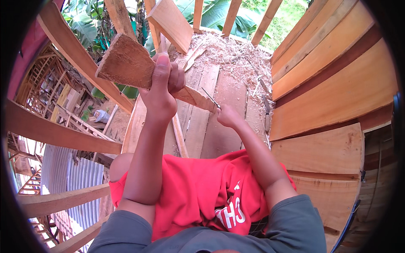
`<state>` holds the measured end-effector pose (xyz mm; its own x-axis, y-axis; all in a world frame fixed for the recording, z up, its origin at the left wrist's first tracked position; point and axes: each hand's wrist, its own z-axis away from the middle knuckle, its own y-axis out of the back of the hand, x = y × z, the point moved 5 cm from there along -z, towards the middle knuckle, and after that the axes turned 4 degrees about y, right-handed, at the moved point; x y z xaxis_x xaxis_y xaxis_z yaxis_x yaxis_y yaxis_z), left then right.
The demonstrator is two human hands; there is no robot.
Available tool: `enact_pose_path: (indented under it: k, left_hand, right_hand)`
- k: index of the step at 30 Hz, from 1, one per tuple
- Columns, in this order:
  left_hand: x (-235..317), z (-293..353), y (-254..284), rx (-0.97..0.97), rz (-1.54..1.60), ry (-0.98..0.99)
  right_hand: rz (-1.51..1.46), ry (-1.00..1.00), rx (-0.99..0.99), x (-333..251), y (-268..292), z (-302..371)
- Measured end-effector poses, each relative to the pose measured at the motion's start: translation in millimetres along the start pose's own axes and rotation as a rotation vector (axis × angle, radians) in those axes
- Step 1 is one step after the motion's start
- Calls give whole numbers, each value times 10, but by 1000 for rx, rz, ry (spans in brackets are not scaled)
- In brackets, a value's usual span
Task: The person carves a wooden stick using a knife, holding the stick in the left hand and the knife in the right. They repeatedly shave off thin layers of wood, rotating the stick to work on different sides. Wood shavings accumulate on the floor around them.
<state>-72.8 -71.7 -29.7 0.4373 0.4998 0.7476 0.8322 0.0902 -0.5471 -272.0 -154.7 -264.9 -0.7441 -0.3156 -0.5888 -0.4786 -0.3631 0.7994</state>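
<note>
Red cloth (190,181) lay across the person's lap. Beyond it, the right hand (228,116) was closed in a fist about a thin tool (210,96), its grip hidden and its slim length pointing up and to the left, beside the narrow end of a wooden piece (126,63); whether they touched could not be told. The left hand (162,80) was curled firmly around that piece, thumb uppermost, the broad end tilted up to the left above the plank floor (225,122). Farther off, pale shavings (236,52) littered the boards, with green leaves (215,17) outside.
</note>
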Motion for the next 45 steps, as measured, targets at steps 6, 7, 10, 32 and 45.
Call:
enact_pose_path:
  k: [6, 7, 10, 32, 45]
  left_hand:
    - [-19, 58, 104, -170, 104, -21]
    - [-17, 49, 30, -218, 109, -15]
    - [-22, 37, -18, -261, 154, 1]
    - [-14, 54, 2, -434, 213, 36]
    - [0, 35, 100, -376, 217, 44]
  right_hand:
    - [39, 13, -21, -573, 301, 40]
    - [-3, 5, 4, -559, 384, 59]
    - [107, -31, -89, -86, 202, 43]
    - [11, -45, -189, -115, 248, 132]
    - [30, -94, -74, -552, 604, 59]
